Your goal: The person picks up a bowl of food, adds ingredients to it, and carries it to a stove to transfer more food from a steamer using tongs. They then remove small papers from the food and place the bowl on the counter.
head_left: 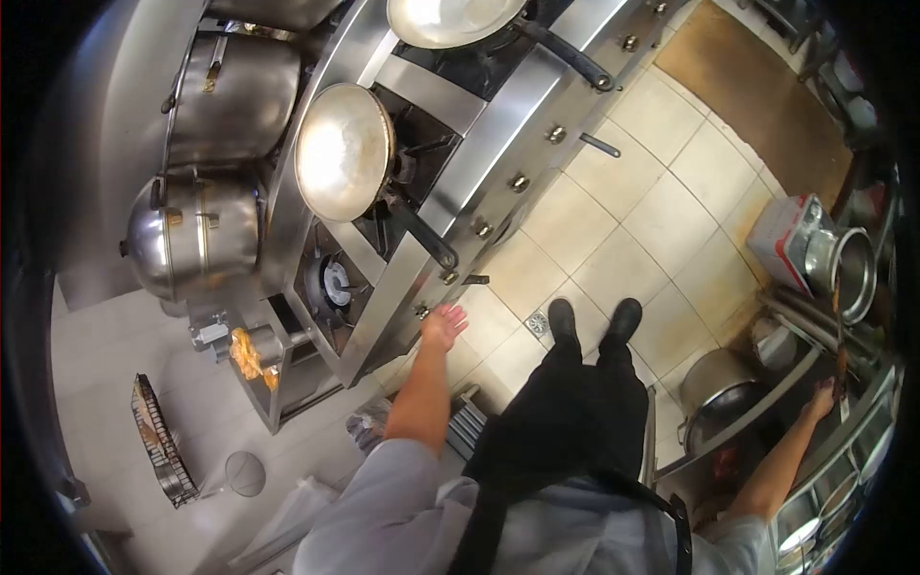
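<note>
My left hand (444, 326) is beside the front edge of the stove (383, 309), close to a control knob (422, 311). Its fingers are stretched out and hold nothing. On the burners above it sits a frying pan (345, 153), its black handle (422, 230) reaching over the stove front. Far to the right, my right hand (819, 399) is closed at the lower end of a long, thin, brownish utensil handle (841, 335). The handle's other end reaches a metal pot (853, 276); the utensil's head cannot be made out.
A second frying pan (455, 17) stands farther along the stove. Large steel pots (196, 235) line the left shelf. A wire basket (163, 441) and a strainer (245, 473) hang on the wall. Metal containers (800, 517) stand at right. A big pot (719, 383) is below.
</note>
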A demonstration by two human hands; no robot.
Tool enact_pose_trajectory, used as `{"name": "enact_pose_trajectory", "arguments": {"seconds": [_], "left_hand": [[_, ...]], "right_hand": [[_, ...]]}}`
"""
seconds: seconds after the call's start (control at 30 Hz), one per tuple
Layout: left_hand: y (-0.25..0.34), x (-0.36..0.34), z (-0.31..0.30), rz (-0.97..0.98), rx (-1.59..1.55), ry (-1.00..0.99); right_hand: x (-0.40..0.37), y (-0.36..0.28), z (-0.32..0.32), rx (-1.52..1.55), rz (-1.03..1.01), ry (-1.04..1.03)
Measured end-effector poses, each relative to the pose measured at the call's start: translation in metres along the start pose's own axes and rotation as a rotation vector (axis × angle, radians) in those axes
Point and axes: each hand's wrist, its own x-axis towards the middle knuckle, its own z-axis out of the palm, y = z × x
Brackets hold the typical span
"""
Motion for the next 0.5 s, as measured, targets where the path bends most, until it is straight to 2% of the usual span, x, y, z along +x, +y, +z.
{"name": "enact_pose_trajectory", "arguments": {"seconds": [0.07, 0.1, 0.13, 0.17, 0.2, 0.23, 0.27, 0.3, 0.33, 0.37, 0.43, 0.47, 0.5], "left_hand": [[-0.004, 0.031, 0.019, -0.03, -0.296, -0.019], [-0.003, 0.041, 0.035, -0.025, -0.454, 0.026], [-0.004, 0.048, 0.048, -0.021, -0.613, 0.075], [-0.003, 0.05, 0.063, -0.007, -0.719, 0.078], [-0.002, 0.053, 0.075, 0.007, -0.821, 0.077], [-0.004, 0.063, 0.079, 0.016, -0.828, 0.087], [-0.006, 0.074, 0.08, 0.082, -0.879, 0.063], [-0.009, 0.082, 0.079, 0.149, -0.926, 0.038], [-0.01, 0.085, 0.078, 0.196, -0.928, 0.049], [-0.009, 0.081, 0.078, 0.204, -0.925, 0.057], [-0.001, 0.063, 0.085, 0.177, -1.104, 0.061], [0.0, 0.065, 0.084, 0.184, -1.1, 0.061], [0.001, 0.067, 0.081, 0.195, -1.047, 0.074]], "right_hand": [[-0.061, 0.026, 0.012, -0.24, -0.14, -0.053], [-0.049, 0.081, 0.0, -0.557, -0.291, -0.222], [-0.099, 0.09, 0.007, -0.461, -0.103, -0.388], [-0.121, 0.129, 0.001, -0.62, -0.24, -0.632], [-0.159, 0.167, 0.001, -0.696, -0.446, -0.665], [-0.203, 0.185, -0.004, -0.901, -0.419, -0.771], [-0.243, 0.193, -0.013, -0.808, -0.274, -1.02], [-0.279, 0.2, -0.029, -1.014, -0.492, -1.132], [-0.283, 0.299, -0.063, -0.937, -0.226, -1.177], [-0.31, 0.274, -0.066, -1.001, -0.397, -1.367], [-0.324, 0.326, -0.088, -1.347, -0.302, -1.544], [-0.336, 0.314, -0.089, -1.339, -0.301, -1.549], [-0.355, 0.286, -0.093, -1.275, -0.135, -1.505]]}}
